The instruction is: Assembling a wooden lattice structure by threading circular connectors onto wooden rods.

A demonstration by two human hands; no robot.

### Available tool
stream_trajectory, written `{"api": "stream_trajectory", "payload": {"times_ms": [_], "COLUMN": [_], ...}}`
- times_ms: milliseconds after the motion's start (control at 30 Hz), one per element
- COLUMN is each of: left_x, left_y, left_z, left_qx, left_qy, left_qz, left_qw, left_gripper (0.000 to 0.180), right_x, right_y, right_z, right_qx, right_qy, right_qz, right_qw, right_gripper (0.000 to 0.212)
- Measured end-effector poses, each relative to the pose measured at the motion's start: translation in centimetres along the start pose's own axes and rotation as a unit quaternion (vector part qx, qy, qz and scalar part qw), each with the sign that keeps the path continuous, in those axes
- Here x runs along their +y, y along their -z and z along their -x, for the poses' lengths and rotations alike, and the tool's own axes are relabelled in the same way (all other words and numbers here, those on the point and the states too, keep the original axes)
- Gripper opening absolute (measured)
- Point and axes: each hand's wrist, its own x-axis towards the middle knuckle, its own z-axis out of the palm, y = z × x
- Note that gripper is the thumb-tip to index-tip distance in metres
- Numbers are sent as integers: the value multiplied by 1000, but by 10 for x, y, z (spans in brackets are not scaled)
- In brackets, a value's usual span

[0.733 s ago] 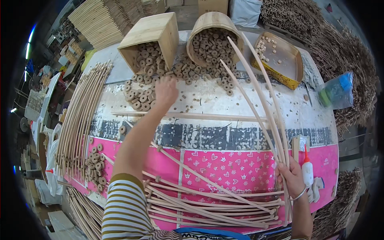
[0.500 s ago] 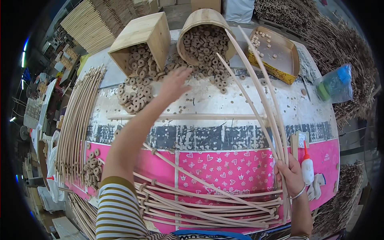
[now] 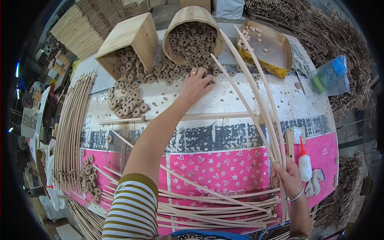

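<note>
My left hand [image 3: 196, 85] has its fingers curled down on the loose wooden rings [image 3: 176, 69] spilling from a round wooden tub [image 3: 196, 14] on its side. A small brown ring shows at its fingertips, partly hidden by them. On the right, my right hand [image 3: 289, 177] is closed around several long, pale wooden sticks [image 3: 256, 94], which fan out upward and away from me. Below my left arm, more sticks [image 3: 216, 208] with small knobs at their right ends lie across the pink table cover [image 3: 224, 170].
A square wooden box [image 3: 128, 34] lies tipped beside the tub, spilling rings. Upright-looking rows of sticks [image 3: 74, 128] line the left edge. A shallow yellow tray [image 3: 276, 48] holds small balls. Right of my right hand are a red-tipped glue bottle [image 3: 305, 167] and a glove [image 3: 315, 183].
My left hand has moved right and curled its fingers down onto the rings by the tub. My right hand keeps its hold on the sticks. The view has shifted slightly.
</note>
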Motion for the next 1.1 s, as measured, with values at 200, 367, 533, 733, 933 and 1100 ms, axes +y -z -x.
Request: {"api": "stream_trajectory", "payload": {"times_ms": [200,367,533,733,933,1100], "left_x": [0,-11,-8,-6,-8,-12], "left_y": [2,-3,-3,1,-2,-8], "left_z": [10,10,11,11,12,11], "left_qx": [87,79,23,26,32,60], "left_qy": [-67,-35,0,-2,15,29], "left_qz": [-41,-91,-55,-52,-61,-42], "left_qw": [993,992,998,998,997,997], "left_gripper": [39,45,46,43,37,28], "right_x": [5,8,7,11,13,15], "right_y": [4,0,0,0,0,1], "right_z": [-2,-3,-1,-3,-4,-4], "right_qx": [-11,-10,-9,-9,-11,-7], "right_qy": [-7,-8,-15,-19,-22,-10], "right_qz": [8,-3,5,7,20,20], "right_qw": [1000,1000,1000,1000,1000,1000], "right_gripper": [24,23,23,20,20,22]}}
